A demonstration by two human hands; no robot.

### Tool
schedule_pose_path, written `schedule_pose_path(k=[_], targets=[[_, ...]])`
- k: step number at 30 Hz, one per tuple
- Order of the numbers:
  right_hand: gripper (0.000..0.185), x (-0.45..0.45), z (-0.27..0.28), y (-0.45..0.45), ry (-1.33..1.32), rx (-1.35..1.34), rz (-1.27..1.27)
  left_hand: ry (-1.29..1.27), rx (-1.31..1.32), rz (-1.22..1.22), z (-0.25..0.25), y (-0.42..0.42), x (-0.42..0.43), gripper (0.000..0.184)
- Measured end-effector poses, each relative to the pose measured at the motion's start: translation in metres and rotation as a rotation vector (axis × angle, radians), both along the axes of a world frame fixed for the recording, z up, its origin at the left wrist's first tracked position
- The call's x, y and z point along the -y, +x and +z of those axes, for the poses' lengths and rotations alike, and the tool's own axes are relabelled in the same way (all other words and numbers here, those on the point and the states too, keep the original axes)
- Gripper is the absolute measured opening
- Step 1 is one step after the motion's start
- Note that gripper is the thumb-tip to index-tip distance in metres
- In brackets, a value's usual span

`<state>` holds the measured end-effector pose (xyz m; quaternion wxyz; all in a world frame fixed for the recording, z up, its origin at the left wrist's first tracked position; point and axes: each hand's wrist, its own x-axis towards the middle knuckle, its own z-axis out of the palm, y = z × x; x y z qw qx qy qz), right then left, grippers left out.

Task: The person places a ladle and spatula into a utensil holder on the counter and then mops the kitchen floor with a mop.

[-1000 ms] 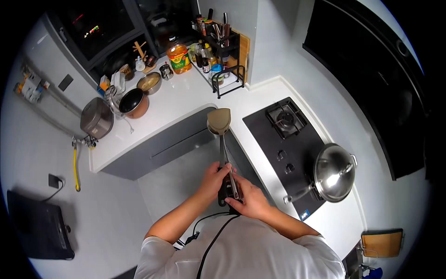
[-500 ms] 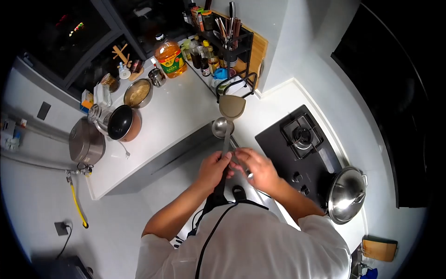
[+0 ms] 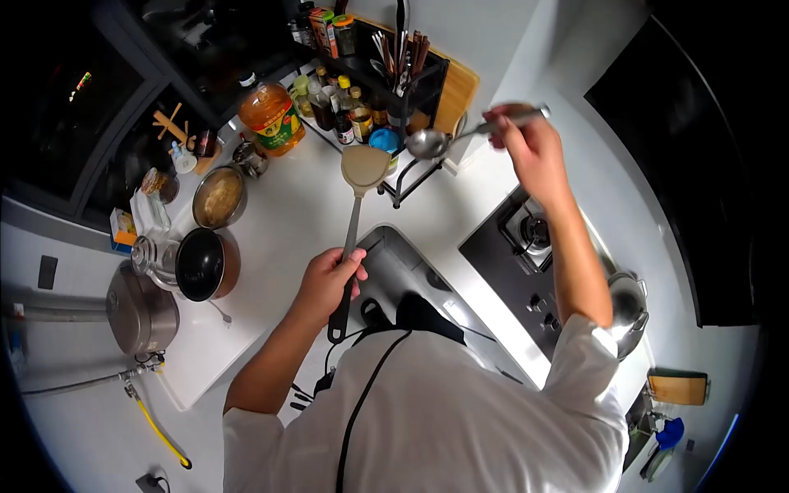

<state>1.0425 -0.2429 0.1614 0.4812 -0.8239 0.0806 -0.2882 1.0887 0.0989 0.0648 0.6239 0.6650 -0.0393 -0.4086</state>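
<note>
My left hand [image 3: 335, 279] is wrapped round the handle of a spatula [image 3: 365, 170], whose beige blade points up and away from me. Raised to the right, my right hand [image 3: 530, 148] grips a metal ladle [image 3: 429, 145] by its handle, with the bowl to the left, in front of the black rack [image 3: 398, 187]. The two utensils are apart. Chopsticks and other utensils [image 3: 402, 62] stand in the rack behind the ladle.
A gas stove [image 3: 509, 263] lies to the right with a lidded pan [image 3: 626, 308]. On the counter [image 3: 279, 205] stand an oil bottle [image 3: 269, 117], sauce bottles [image 3: 322, 107], a metal bowl [image 3: 220, 197], a black-lined pot [image 3: 205, 264] and a rice cooker [image 3: 141, 308].
My hands have separated. My right hand has lifted the ladle up and right toward the rack, while my left hand has moved left with the spatula. The view has shifted.
</note>
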Motion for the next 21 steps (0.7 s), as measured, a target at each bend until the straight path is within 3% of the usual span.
schedule_pose_path(k=[4, 14, 21], targets=[[0.027, 0.045, -0.005, 0.074, -0.292, -0.153, 0.097, 0.019, 0.012, 0.007, 0.010, 0.018, 0.003, 0.031], [0.028, 0.086, -0.034, 0.152, -0.096, -0.295, 0.155, 0.044, 0.048, 0.132, 0.007, 0.046, 0.014, 0.030], [0.039, 0.096, -0.029, 0.174, -0.275, -0.279, 0.042, 0.058, 0.029, 0.121, 0.004, 0.062, 0.028, 0.029]])
